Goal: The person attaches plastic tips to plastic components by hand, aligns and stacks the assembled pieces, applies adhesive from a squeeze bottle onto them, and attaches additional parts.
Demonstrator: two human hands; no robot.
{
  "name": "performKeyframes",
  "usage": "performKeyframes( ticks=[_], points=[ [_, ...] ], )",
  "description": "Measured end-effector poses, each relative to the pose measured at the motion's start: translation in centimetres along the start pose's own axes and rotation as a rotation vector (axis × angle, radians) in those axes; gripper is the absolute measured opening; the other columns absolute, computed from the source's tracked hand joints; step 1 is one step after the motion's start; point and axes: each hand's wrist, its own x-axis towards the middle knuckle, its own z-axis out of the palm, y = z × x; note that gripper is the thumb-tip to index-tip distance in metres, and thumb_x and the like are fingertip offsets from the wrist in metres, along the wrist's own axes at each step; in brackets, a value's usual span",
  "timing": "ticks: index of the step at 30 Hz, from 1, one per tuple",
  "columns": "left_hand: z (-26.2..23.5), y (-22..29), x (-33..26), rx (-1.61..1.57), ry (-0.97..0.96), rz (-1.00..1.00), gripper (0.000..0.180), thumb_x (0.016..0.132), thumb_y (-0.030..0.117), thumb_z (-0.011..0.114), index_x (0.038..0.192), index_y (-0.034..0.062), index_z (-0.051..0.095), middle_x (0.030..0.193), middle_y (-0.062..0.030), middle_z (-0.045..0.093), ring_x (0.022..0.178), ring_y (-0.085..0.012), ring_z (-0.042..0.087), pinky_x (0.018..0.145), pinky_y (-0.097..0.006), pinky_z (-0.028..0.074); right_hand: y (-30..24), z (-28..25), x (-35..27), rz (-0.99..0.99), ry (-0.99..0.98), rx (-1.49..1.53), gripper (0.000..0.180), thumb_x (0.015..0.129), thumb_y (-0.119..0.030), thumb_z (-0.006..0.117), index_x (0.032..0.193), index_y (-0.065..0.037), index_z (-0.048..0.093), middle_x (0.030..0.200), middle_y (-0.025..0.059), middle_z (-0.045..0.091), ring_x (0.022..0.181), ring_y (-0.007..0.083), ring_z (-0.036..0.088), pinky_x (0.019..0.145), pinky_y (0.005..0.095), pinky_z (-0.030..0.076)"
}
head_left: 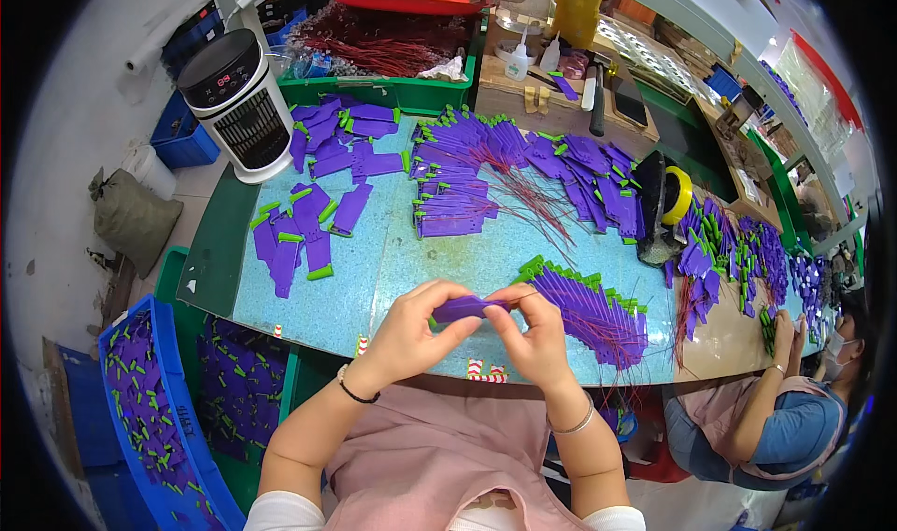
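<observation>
Over the near edge of the blue-topped table (346, 288), both my hands hold one flat purple plastic piece (460, 308) with a bit of green at its left end. My left hand (406, 335) is closed on its left part, thumb in front. My right hand (534, 339) pinches the right end between thumb and fingers; what lies under those fingertips is hidden. Just beyond my right hand lies a fanned row of purple pieces (593, 316) with green ends and thin red wires. Farther back is another wired stack of purple pieces (453, 204).
Loose purple pieces (304, 227) lie at left near a white fan heater (238, 110). A green crate (402, 94) of red wires stands at the back. A tape dispenser (659, 208) sits right. Blue bin (168, 391) lower left; a co-worker (785, 419) sits at right.
</observation>
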Motion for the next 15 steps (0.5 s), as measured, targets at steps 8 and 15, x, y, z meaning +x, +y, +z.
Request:
performKeyframes(
  ticks=[8,15],
  points=[
    [0.3,1.4,-0.2,0.311,-0.013,0.133,0.011,0.081,0.010,0.067,0.088,0.0017,0.064,0.077,-0.0132,0.063,0.068,-0.0306,0.061,0.061,-0.037,0.048,-1.0,-0.5,0.6,-0.313,-0.002,-0.318,0.007,0.084,-0.009,0.066,0.081,-0.003,0.063,0.075,0.0099,0.062,0.067,0.0283,0.058,0.061,0.0378,0.044],
    [-0.4,1.2,-0.3,0.219,0.018,0.110,0.021,0.082,0.010,0.068,0.100,0.0025,0.062,0.092,-0.0119,0.061,0.081,-0.0256,0.060,0.072,-0.034,0.047,-1.2,-1.0,-0.3,-0.177,-0.154,-0.275,0.012,0.083,-0.011,0.067,0.086,0.000,0.064,0.077,0.0132,0.064,0.071,0.0299,0.063,0.064,0.0359,0.049]
  ],
)
